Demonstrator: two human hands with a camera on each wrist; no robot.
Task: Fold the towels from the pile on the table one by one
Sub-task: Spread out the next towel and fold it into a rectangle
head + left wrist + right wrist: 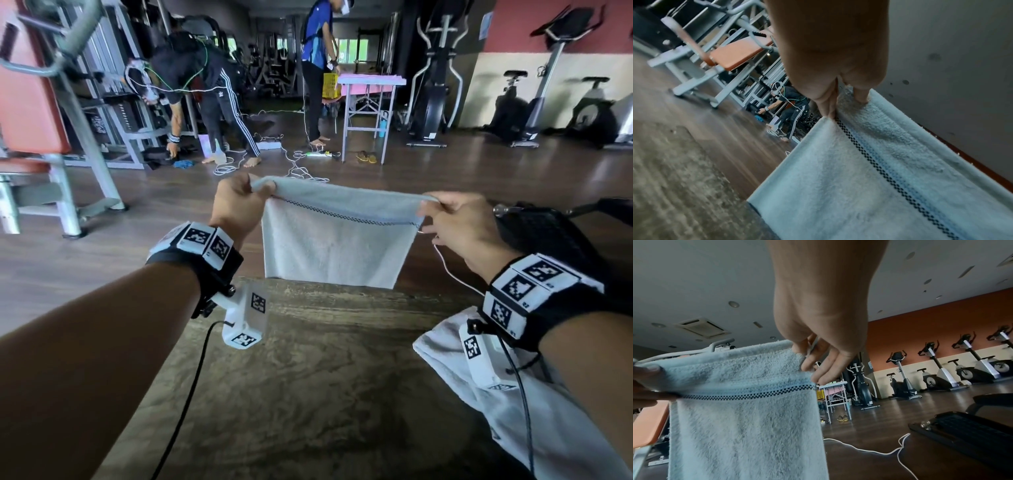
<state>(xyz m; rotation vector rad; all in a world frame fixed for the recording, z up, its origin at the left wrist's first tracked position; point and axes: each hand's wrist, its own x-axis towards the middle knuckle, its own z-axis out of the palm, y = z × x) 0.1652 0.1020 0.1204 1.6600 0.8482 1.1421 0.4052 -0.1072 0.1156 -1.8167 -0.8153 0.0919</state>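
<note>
A pale towel [334, 243] with a dark checkered stripe near its top hangs in the air over the far edge of the wooden table [325, 359]. My left hand [239, 202] pinches its top left corner, and my right hand [452, 222] pinches its top right corner. The top edge is stretched taut between both hands. In the left wrist view my left hand [838, 91] grips the towel [849, 186] at the stripe. In the right wrist view my right hand [818, 344] holds the towel [744, 418] by its corner. Another white towel [513, 404] lies on the table under my right wrist.
A black chair [548, 233] stands just right of my right hand. A white cable [452, 274] trails over the table edge. Two people [205, 92] work farther off beside a small table [370, 99]. Gym machines [51, 113] and exercise bikes [548, 102] line the room.
</note>
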